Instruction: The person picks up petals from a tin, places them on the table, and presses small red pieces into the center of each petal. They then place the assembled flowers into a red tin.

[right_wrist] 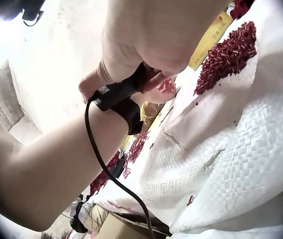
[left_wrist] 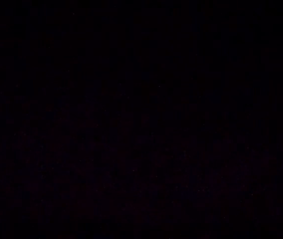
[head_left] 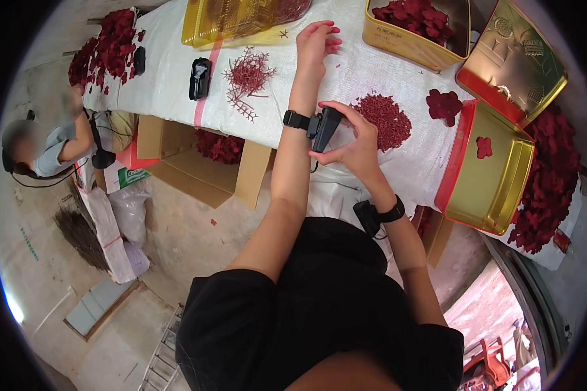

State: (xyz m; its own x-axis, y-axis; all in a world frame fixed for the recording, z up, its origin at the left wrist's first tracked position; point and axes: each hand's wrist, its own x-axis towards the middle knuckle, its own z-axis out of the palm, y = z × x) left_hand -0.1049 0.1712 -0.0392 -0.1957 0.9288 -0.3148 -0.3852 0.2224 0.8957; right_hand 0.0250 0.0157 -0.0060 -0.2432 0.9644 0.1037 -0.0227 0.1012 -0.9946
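My right hand (head_left: 357,142) pinches a black wrist camera (head_left: 326,130) between thumb and fingers, the camera being strapped to my left wrist. In the right wrist view this hand (right_wrist: 151,40) covers part of the camera (right_wrist: 115,94), and a black cable (right_wrist: 101,157) trails from it. My left hand (head_left: 315,49) hangs over the white woven sheet (head_left: 267,120), fingers loosely bent, holding nothing. A pile of short dark red pieces (head_left: 386,120) lies close to my right hand. The left wrist view is black.
A gold tin (head_left: 414,49) with red petals stands at the back, another red-and-gold tin (head_left: 489,176) to the right. Thin red stalks (head_left: 249,73) and a black device (head_left: 200,78) lie left. Below is a cardboard box (head_left: 189,173); another person (head_left: 65,143) sits far left.
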